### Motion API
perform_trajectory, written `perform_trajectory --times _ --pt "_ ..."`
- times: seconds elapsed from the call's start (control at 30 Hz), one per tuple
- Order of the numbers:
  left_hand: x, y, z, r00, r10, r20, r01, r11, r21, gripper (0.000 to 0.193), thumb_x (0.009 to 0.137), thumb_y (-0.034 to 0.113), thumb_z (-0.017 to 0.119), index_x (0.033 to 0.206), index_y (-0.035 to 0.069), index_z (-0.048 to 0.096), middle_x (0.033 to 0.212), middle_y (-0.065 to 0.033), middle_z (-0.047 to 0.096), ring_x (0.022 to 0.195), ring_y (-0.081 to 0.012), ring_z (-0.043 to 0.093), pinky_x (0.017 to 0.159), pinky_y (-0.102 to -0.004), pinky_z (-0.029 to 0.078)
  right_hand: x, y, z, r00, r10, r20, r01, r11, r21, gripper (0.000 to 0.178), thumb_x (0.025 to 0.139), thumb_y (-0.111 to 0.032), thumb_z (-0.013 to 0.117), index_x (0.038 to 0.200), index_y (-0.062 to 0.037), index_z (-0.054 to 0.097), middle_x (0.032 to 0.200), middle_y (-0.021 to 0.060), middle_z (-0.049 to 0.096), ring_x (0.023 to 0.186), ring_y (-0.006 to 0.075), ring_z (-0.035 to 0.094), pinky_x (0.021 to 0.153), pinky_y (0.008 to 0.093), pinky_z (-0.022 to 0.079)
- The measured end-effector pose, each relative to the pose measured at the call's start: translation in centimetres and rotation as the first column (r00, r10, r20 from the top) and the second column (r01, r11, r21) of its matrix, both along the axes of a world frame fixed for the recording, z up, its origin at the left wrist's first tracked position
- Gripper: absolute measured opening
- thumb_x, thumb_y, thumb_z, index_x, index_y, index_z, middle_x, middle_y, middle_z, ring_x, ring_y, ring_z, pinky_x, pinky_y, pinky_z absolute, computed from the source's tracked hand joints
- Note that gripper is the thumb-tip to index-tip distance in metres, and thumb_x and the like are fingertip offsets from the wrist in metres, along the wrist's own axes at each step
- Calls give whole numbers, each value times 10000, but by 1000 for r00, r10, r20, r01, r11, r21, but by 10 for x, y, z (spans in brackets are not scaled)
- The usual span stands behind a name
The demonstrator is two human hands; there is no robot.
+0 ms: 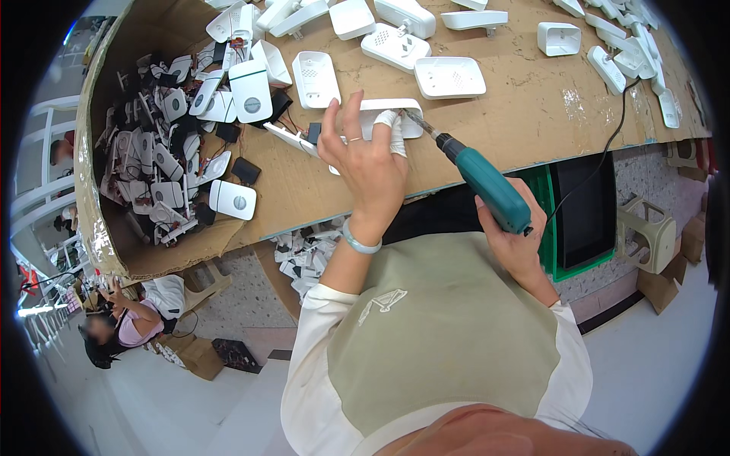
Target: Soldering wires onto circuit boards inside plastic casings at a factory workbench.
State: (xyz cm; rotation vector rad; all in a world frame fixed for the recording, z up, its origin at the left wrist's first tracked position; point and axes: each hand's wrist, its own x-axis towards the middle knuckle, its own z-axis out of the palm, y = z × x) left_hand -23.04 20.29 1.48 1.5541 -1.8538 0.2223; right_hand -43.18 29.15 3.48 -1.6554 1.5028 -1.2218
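My right hand [517, 232] is wrapped round a teal electric screwdriver [490, 186], whose long bit slants up and left. The bit's tip meets a white plastic housing [411, 128] lying on the cardboard-covered table. My left hand [369, 156] steadies that housing, one finger wrapped in white tape beside the bit; other fingers reach over its left end. Part of the housing is hidden under the hand. A white cover [285, 139] with a small black block and thin wires lies left of my left hand. Just beyond stands an open white housing [316, 80].
An open cardboard box [114, 262] at left holds many white covers with wires and black blocks. More white housings [450, 77] and plug-in units lie along the far side. A black cable [620, 125] hangs at right. Below are a green-rimmed crate [563, 270] and a stool [646, 234]. Another person [137, 323] sits at far left.
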Motion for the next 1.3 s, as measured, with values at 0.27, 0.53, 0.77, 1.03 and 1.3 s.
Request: perform_trajectory --times 0.27,0.53,0.77,1.03,1.3 --pt "5 -2 -9 1000 -17 -14 19 994 111 188 729 -6 728 906 43 689 1360 -127 606 1356 -386 446 1049 -565 280 4 -5 -4 1000 6 -19 -6 1000 -3 276 791 65 757 1038 18 644 932 154 666 800 304 654 732 337 521" --pt "5 -3 -7 1000 -6 -21 9 991 134 213 708 -32 718 908 36 691 1355 -121 610 1347 -381 451 1037 -560 284 2 -7 -4 999 27 -26 -26 999 38 256 789 63 747 1017 8 643 921 148 657 798 306 647 730 332 516" --pt "4 -4 -7 1000 -10 -22 13 991 136 214 699 -39 719 899 32 689 1350 -121 612 1333 -378 463 1027 -553 288 2 -8 0 998 24 -51 -22 998 51 237 779 69 739 979 2 630 888 140 628 773 312 620 710 334 503" --pt "4 -3 -7 1000 -4 -19 7 991 130 189 707 -41 706 880 31 682 1341 -123 612 1334 -377 464 1020 -546 292 1 -7 3 996 46 -80 -41 997 72 244 784 66 740 994 3 632 893 138 629 778 303 620 710 328 501" --pt "5 -4 -8 1000 -3 -1 3 992 129 191 706 -38 710 882 33 683 1340 -121 598 1332 -379 468 1019 -548 293 -5 5 11 999 -19 43 16 998 58 231 819 54 760 1026 30 659 932 131 675 799 241 651 736 297 512"
